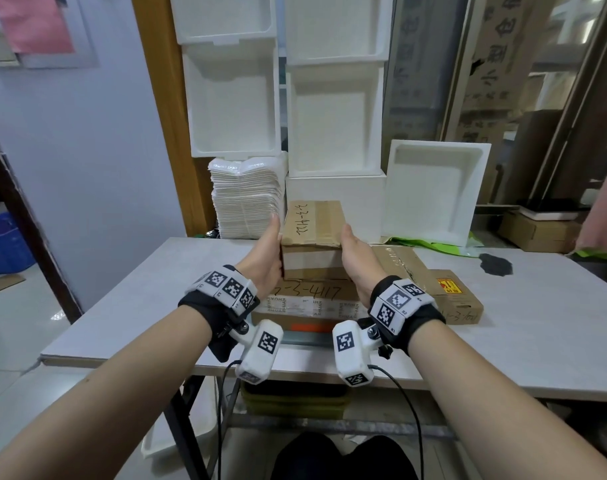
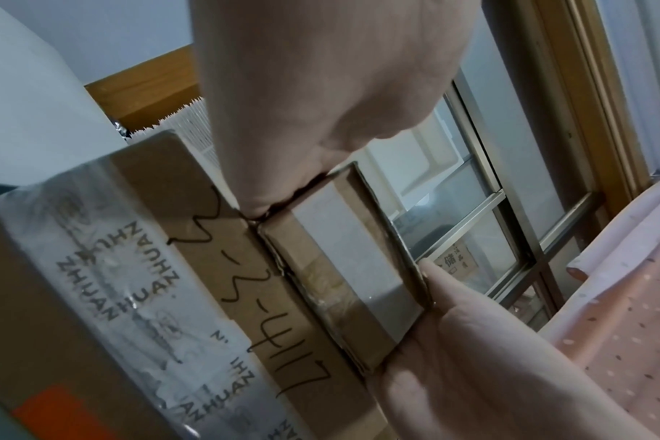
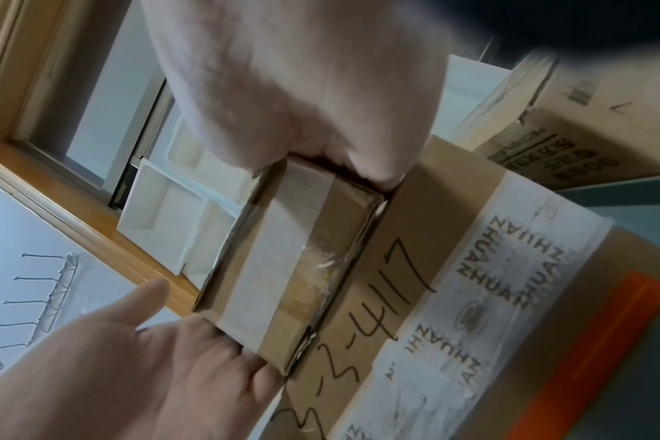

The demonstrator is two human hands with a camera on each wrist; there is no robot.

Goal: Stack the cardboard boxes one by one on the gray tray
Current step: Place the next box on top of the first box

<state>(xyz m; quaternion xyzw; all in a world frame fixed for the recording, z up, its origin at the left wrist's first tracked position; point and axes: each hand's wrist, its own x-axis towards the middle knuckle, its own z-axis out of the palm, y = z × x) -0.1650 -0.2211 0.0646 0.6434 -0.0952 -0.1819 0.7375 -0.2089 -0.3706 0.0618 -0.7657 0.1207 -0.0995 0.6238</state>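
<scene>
A small taped cardboard box point(image 1: 312, 225) with handwriting on its lid sits on top of a larger cardboard box point(image 1: 309, 296) marked "3-3-417". The larger box lies on the gray tray point(image 1: 305, 338), of which only a front strip shows. My left hand point(image 1: 265, 251) presses flat against the small box's left end, thumb pointing forward. My right hand point(image 1: 355, 258) presses against its right end, its thumb lying along the top edge point(image 2: 430, 277). In the right wrist view the small box point(image 3: 283, 259) stands square against the larger box point(image 3: 453, 238). The fingers of both hands are mostly hidden.
To the right on the pale table point(image 1: 122, 341) lie a flat cardboard box point(image 1: 399, 263) and a box with a red and yellow label point(image 1: 457, 299). White foam boxes point(image 1: 333, 119) and a stack of white bags point(image 1: 246, 199) line the back. A person in pink point(image 1: 603, 216) stands at the right.
</scene>
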